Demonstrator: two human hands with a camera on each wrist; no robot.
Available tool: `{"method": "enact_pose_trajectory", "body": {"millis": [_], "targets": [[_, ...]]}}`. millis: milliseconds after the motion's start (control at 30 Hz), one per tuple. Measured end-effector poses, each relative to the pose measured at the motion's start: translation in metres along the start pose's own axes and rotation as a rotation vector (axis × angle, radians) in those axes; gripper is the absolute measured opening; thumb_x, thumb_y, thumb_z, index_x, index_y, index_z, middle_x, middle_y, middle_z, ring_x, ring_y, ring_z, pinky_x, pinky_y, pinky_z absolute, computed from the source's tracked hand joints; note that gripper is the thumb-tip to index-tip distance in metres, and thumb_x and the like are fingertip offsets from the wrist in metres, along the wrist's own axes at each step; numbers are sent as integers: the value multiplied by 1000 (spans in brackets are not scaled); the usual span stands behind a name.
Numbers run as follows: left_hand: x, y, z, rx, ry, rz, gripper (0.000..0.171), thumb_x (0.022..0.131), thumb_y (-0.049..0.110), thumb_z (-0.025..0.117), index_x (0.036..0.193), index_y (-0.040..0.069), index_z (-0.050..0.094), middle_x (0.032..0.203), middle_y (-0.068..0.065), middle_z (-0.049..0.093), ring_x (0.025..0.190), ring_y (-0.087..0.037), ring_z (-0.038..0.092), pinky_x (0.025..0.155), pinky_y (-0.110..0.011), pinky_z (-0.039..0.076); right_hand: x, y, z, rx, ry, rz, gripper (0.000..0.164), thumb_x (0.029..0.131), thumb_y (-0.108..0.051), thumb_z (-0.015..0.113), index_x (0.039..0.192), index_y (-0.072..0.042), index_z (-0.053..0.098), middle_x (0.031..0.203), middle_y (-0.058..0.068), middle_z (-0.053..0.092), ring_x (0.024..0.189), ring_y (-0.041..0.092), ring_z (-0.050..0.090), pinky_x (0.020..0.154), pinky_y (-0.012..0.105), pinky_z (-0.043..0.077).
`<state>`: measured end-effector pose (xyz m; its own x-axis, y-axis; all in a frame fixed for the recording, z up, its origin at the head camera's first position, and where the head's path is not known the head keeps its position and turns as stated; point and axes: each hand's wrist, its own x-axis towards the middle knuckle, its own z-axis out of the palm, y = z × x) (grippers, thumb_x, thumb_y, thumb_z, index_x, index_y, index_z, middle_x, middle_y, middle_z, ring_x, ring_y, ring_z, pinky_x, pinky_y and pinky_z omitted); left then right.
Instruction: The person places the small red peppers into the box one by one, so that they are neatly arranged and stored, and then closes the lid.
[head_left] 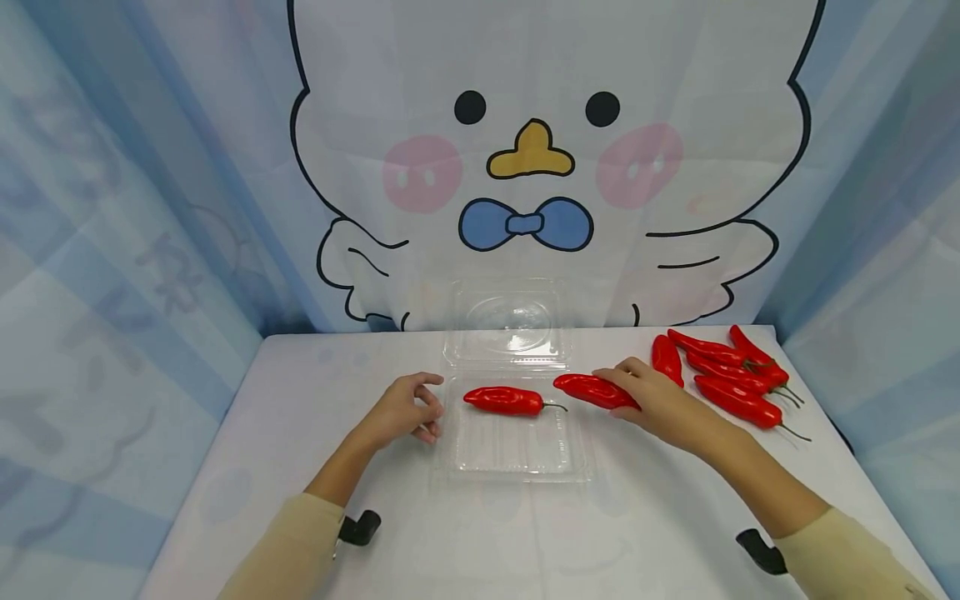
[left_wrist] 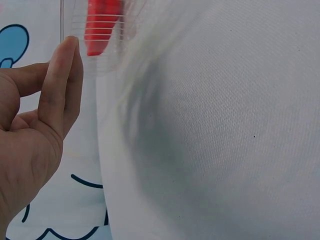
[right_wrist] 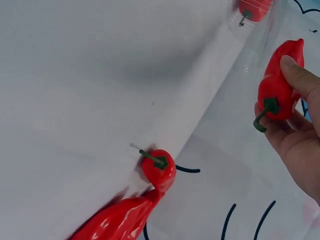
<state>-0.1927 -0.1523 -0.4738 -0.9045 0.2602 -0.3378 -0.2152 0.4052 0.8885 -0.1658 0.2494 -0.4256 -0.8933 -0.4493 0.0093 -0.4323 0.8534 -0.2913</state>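
My right hand [head_left: 663, 404] holds a glossy red chili pepper [head_left: 588, 388] above the right edge of a clear plastic clamshell box [head_left: 517, 458]. In the right wrist view the thumb lies along this pepper [right_wrist: 279, 87], and its green stem points back. Another red chili pepper [head_left: 504, 401] lies crosswise inside the box, stem to the right. At the box's left side is my left hand [head_left: 405, 410], its fingers loosely bent. In the left wrist view the fingertips [left_wrist: 71, 44] are beside the box wall; whether they touch it I cannot tell.
Several more red chili peppers [head_left: 738, 402] lie at the table's right rear. The clear box lid [head_left: 510, 325] stands raised at the back, near the curtain [head_left: 540, 275] with its cartoon print. A white cloth covers the table [head_left: 330, 375].
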Motion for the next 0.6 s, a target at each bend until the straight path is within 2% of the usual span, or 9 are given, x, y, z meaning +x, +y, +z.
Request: {"method": "enact_pose_trajectory", "body": {"millis": [267,600], "targets": [[-1,2,1,5,3,-1,60,95,-5,66,151,2,46,100,-14,63,63,-18,71,60,-34,65,10,-11,1,36,-30,-26,66,82,-19,88,142,-19,62,125,11,64,109,27,65,81,39,66],[-2,2,0,14,9,-10,59,95,-5,66,151,2,46,100,-14,64,64,-18,71,60,-34,65,28,-32,8,62,-40,-86,62,83,-20,87,139,-14,63,125,10,64,110,25,65,86,37,65]]}}
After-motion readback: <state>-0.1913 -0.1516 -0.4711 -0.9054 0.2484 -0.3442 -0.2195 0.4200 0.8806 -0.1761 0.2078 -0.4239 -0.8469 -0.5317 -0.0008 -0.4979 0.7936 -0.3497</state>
